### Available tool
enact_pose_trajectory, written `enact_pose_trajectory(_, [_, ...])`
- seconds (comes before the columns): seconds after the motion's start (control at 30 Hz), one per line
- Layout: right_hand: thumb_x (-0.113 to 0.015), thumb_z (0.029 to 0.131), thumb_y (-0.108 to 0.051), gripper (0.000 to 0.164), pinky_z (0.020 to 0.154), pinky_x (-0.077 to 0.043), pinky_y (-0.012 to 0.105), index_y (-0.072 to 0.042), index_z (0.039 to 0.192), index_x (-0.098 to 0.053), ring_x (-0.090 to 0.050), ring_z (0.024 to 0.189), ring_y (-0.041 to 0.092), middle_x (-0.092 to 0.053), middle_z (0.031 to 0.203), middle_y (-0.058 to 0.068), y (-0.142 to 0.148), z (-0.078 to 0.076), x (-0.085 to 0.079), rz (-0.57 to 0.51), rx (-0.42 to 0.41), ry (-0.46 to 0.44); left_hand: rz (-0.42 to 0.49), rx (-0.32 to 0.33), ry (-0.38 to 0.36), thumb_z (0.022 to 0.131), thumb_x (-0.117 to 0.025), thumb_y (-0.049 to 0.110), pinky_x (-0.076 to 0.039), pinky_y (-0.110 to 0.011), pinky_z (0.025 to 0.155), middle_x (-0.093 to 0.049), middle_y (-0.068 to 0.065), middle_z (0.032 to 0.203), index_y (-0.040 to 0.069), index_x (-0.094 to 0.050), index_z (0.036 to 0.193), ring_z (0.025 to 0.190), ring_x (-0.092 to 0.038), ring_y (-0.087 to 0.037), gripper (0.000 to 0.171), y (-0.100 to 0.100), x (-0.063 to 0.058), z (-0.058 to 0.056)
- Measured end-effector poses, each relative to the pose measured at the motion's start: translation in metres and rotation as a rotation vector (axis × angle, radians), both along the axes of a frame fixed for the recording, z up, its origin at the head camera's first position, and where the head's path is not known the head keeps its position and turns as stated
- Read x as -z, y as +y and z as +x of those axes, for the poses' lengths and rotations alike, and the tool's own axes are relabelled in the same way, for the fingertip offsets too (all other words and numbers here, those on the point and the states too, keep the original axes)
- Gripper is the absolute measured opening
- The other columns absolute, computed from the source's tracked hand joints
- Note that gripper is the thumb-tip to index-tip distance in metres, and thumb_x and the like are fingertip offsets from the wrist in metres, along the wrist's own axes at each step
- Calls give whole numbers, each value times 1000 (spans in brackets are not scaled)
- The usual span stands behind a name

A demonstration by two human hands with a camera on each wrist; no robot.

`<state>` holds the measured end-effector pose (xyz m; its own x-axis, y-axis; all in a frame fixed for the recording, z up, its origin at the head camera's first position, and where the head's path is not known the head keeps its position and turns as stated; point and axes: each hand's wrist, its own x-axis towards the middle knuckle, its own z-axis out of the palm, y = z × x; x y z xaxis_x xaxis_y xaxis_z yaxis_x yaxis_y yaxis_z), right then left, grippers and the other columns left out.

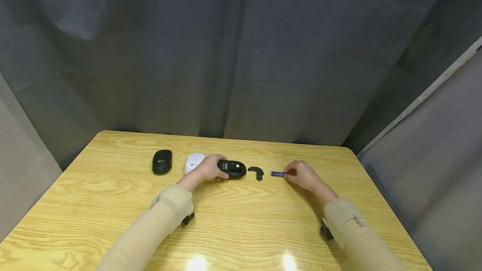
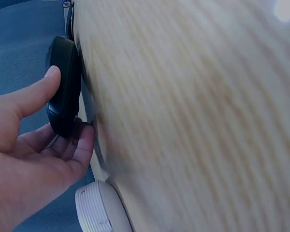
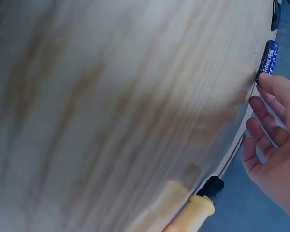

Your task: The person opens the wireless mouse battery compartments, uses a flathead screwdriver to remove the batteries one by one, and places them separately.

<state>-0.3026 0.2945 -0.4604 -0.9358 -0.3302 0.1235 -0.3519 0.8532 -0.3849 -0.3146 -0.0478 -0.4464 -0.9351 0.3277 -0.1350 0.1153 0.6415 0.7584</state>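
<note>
My left hand [image 1: 211, 167] grips one end of a black computer mouse [image 1: 232, 169], which lies with its underside up. In the left wrist view the thumb presses the side of this mouse [image 2: 65, 87] while the fingers curl under its near end. Right of it lies a curved black battery cover [image 1: 257, 172] with a small tab. With thumb and index finger my right hand [image 1: 304, 175] pinches the end of a purple-blue battery [image 1: 278, 174]. The same battery [image 3: 269, 57] shows lettering in the right wrist view, at the fingertips.
A white mouse [image 1: 194, 160] stands close beside the left hand, partly hidden by it. Farther left is another black mouse [image 1: 162, 162], upright on the wooden table [image 1: 241, 221]. In the right wrist view a yellow handle-like item [image 3: 193, 212] with a black collar shows at the bottom.
</note>
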Motion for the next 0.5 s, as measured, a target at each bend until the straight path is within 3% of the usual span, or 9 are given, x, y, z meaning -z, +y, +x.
enact_pose_trajectory(0.5, [-71,82,-12,9,82,-50,45,-9,91,-70,-61,90,25,-66,92,5,0,-2,3,-12,0,5,-62,18,22,78,-77,13,-39,-43,104,-45,-18,139,3,-44,138,123,-47,-33,69,1,0,3])
